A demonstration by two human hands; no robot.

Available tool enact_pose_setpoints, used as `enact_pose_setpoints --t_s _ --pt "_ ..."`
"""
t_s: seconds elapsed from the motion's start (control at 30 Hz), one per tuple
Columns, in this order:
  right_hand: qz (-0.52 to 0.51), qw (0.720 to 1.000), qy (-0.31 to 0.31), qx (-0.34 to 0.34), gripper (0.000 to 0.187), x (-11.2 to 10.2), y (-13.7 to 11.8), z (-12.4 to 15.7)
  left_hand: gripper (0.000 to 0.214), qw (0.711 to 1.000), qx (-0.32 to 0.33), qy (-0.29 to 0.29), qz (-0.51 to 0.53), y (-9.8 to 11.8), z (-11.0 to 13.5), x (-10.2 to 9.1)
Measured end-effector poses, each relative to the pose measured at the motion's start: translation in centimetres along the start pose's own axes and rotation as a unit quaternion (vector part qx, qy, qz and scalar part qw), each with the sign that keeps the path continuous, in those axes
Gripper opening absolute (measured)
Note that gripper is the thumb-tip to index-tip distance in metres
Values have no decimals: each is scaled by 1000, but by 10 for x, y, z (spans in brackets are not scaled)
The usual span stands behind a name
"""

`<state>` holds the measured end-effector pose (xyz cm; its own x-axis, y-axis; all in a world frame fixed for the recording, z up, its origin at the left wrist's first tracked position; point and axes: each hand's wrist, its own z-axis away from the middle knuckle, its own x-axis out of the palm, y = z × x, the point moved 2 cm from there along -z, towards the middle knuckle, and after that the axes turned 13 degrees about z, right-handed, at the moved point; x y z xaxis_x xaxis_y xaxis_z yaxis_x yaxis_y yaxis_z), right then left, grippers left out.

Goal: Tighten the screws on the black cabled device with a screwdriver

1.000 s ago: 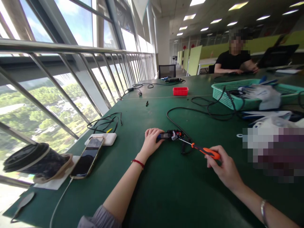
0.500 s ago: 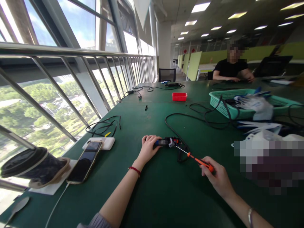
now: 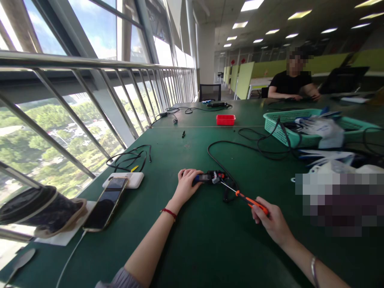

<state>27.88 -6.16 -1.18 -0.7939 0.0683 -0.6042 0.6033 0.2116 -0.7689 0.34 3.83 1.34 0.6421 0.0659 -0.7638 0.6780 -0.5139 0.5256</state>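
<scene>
Long green table (image 3: 210,240), set along a metal railing (image 3: 90,62) with tall windows on the left.

Small device (image 3: 210,177): flat on the table, near the middle, just far of both hands. Black body, blue left end, red and white bits showing at the right end.

Left hand (image 3: 186,182): fingers curled over the blue end, pressing the device down onto the table. Red cord around the wrist.

Right hand (image 3: 268,220): closed around the orange handle of a screwdriver (image 3: 244,198), near and right of the device. Shaft angled far and left, tip at the right end of the device; exact contact too small to tell. Hands apart, linked only through tool and device.

Judged state of work: tool tip applied at the right end, body in one piece, no loose screw or removed cover visible beside it. Anything loosened or tightened so far: cannot tell.

Black cable (image 3: 208,151): running from the device's right end, looping far, then right toward a green basket (image 3: 279,128) holding white items.

Red tray (image 3: 225,119): far centre, well apart from the hands.

Near left: phone (image 3: 105,202) with its top end resting on a white power bank (image 3: 132,180); loose cables (image 3: 129,158) just beyond; cup (image 3: 39,210) lying on its side at the table edge.

Far right: a person (image 3: 289,84) in a dark top, seated at the far end. Open office behind, green partitions, ceiling panels lit.
</scene>
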Motion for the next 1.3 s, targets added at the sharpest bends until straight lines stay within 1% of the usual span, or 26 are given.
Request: enact_pose_setpoints --t_s 0.13,0.2,0.27,0.37,0.43,0.5,0.57,0.6,0.7,0.8,0.87,0.9,1.03,1.13,1.2,1.3 --pt "-36 998 53 15 24 -1 1 -1 27 1000 10 4 -3 -1 1 1" --pt "-32 997 69 26 23 -2 1 -1 27 1000 15 8 -6 -2 1 2" --pt "-4 997 75 35 23 -2 0 -1 26 1000 19 11 -8 -3 1 3" --pt "67 992 97 38 24 -5 -2 0 26 1000 28 12 -8 -5 2 5" --pt "107 988 109 38 32 -7 -4 1 26 999 34 14 -9 -6 2 6" --pt "155 978 137 36 40 -9 -5 3 27 999 39 18 -12 -7 2 7" --pt "177 975 135 19 43 -9 -8 4 27 999 44 22 -16 -8 2 8" --pt "172 976 131 10 41 -8 -9 4 27 999 46 23 -18 -8 2 8" --pt "140 983 115 -17 28 -4 -13 7 27 998 46 20 -25 -7 2 9" --pt "134 980 142 -37 20 -1 -17 10 27 998 43 15 -32 -8 2 9" --pt "142 976 154 -52 21 0 -19 12 27 998 43 14 -38 -8 2 9" --pt "149 976 149 -62 22 1 -19 12 28 998 45 15 -40 -9 2 9" --pt "192 967 138 -97 40 2 -21 11 28 998 51 14 -43 -9 3 10" --pt "196 965 149 -90 44 1 -18 10 29 998 53 15 -43 -10 4 10" --pt "168 973 144 -68 40 1 -14 9 29 998 56 13 -37 -12 3 10" --pt "112 984 131 -48 28 1 -12 9 28 998 61 6 -25 -16 1 10"
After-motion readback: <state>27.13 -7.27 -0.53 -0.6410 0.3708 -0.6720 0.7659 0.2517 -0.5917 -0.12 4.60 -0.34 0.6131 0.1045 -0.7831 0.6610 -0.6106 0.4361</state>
